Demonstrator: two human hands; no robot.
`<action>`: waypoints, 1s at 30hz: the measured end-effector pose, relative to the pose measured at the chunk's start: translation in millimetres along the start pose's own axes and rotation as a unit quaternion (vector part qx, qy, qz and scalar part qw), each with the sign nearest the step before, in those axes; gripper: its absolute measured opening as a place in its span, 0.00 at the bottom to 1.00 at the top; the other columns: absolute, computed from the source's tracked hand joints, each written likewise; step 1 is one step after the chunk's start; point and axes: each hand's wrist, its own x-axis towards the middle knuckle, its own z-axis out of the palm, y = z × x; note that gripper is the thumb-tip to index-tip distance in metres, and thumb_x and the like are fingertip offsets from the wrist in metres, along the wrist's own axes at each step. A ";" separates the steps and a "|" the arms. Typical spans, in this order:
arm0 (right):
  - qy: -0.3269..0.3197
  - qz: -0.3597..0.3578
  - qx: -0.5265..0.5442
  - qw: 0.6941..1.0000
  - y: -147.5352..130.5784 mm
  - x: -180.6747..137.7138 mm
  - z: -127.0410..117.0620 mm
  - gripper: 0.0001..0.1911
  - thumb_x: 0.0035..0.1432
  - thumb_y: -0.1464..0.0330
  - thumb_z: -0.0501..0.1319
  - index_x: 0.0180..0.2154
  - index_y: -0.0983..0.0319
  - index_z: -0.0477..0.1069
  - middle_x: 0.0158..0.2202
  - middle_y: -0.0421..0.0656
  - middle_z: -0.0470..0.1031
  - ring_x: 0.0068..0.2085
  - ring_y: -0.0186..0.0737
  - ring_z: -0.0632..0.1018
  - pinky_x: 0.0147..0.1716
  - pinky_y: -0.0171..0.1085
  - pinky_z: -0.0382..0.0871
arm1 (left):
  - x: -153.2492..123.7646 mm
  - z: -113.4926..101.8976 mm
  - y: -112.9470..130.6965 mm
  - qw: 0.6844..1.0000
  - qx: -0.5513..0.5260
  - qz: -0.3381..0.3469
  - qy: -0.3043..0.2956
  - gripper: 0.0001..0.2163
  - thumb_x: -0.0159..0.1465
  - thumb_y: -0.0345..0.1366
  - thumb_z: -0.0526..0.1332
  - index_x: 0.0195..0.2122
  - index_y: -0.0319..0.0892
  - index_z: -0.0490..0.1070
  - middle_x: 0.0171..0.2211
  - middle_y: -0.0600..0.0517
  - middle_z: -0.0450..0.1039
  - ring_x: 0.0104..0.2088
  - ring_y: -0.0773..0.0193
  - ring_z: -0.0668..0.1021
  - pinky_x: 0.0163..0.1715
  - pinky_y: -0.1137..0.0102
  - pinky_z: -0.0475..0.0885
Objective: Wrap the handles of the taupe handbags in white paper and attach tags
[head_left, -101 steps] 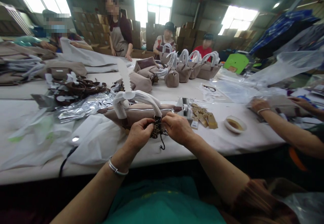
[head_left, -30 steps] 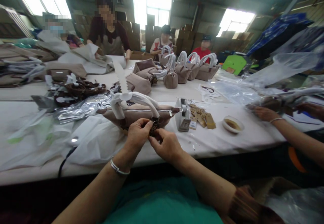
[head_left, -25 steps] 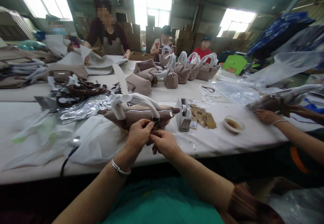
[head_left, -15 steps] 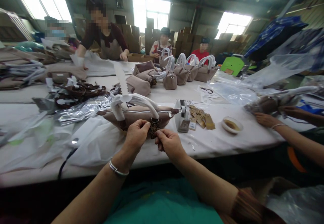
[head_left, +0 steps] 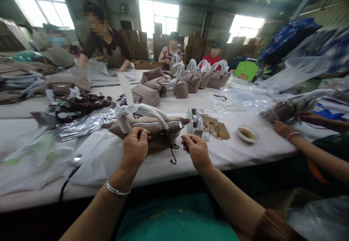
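A taupe handbag (head_left: 152,133) with a zipped top and white-wrapped handles (head_left: 147,111) lies on the table before me. My left hand (head_left: 135,144) is closed in a pinch in front of the bag, left of the handle's base. My right hand (head_left: 195,151) is pinched shut off the bag's right side. A faint, thin thread (head_left: 174,135) appears stretched between the two hands. From the handle's base hangs a black cord (head_left: 172,152), its loose end curling toward the table; neither hand touches it.
Right of the bag are a tape dispenser (head_left: 194,119), kraft tags (head_left: 216,126) and a small white bowl (head_left: 247,133). Dark straps (head_left: 81,101) lie left. More handbags (head_left: 192,81) stand behind. A co-worker's hand (head_left: 285,129) is at right; other people stand or sit across the table.
My hands have moved apart from the dark piece at the handle's base, left hand leftward, right hand rightward. The black cord now hangs in view between them.
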 end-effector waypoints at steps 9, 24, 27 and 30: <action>0.018 0.004 0.073 0.997 -5.9 -2.9 7.4 0.15 0.54 0.58 0.65 0.25 0.63 0.75 0.18 0.37 0.68 0.19 0.30 0.66 0.20 0.32 0.59 | 6.0 3.3 0.0 0.994 0.079 -0.047 -0.053 0.14 0.56 0.49 0.59 0.36 0.46 0.74 0.28 0.51 0.79 0.34 0.51 0.80 0.40 0.60 0.73; -0.030 -0.029 0.017 0.999 -6.1 -25.1 -17.4 0.16 0.57 0.59 0.63 0.24 0.63 0.73 0.17 0.36 0.66 0.20 0.30 0.67 0.21 0.31 0.60 | -23.8 49.6 4.5 0.982 0.159 -0.018 -0.100 0.27 0.53 0.59 0.61 0.42 0.42 0.75 0.28 0.48 0.76 0.34 0.49 0.79 0.35 0.62 0.71; -0.051 -0.021 0.010 0.998 -3.3 -33.1 -24.9 0.16 0.57 0.59 0.62 0.24 0.63 0.73 0.17 0.36 0.66 0.19 0.30 0.66 0.20 0.31 0.59 | -20.5 55.9 6.4 0.985 0.159 -0.004 -0.069 0.26 0.53 0.59 0.62 0.40 0.41 0.74 0.24 0.51 0.73 0.29 0.54 0.76 0.32 0.64 0.69; -0.074 -0.012 0.005 0.997 -4.9 -40.6 -35.0 0.17 0.57 0.57 0.62 0.24 0.63 0.73 0.17 0.36 0.66 0.19 0.30 0.66 0.20 0.31 0.59 | -17.5 60.1 4.3 0.985 0.165 0.016 -0.041 0.24 0.54 0.58 0.63 0.39 0.42 0.74 0.23 0.53 0.71 0.26 0.57 0.74 0.31 0.66 0.67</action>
